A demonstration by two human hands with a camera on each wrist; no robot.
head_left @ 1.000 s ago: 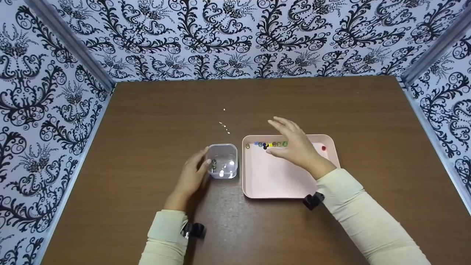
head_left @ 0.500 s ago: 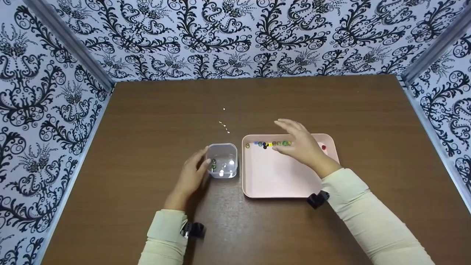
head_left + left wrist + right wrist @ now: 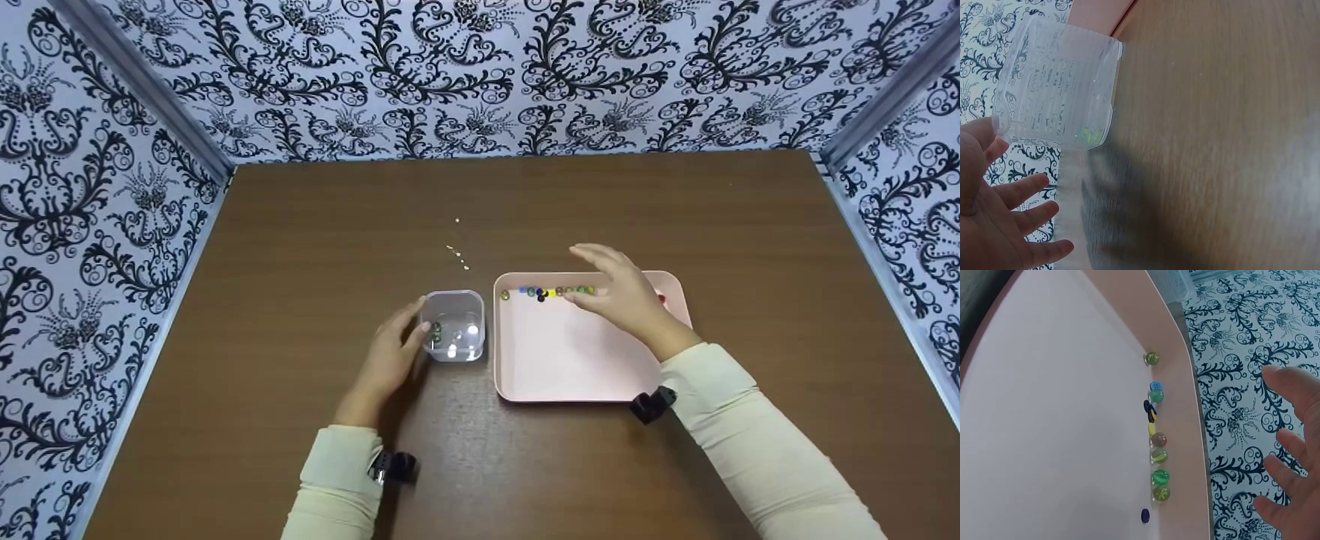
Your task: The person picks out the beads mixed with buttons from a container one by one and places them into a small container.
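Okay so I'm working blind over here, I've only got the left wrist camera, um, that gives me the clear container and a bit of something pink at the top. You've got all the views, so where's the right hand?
Observer: The head view shows the right hand over the far side of the pink tray, which is the pink thing at your top edge.
Operator: Got it. And what's lying in that tray, near the hand?
Observer: The right wrist view shows glass marbles and small buttons, most of them lined up along the tray's far wall.
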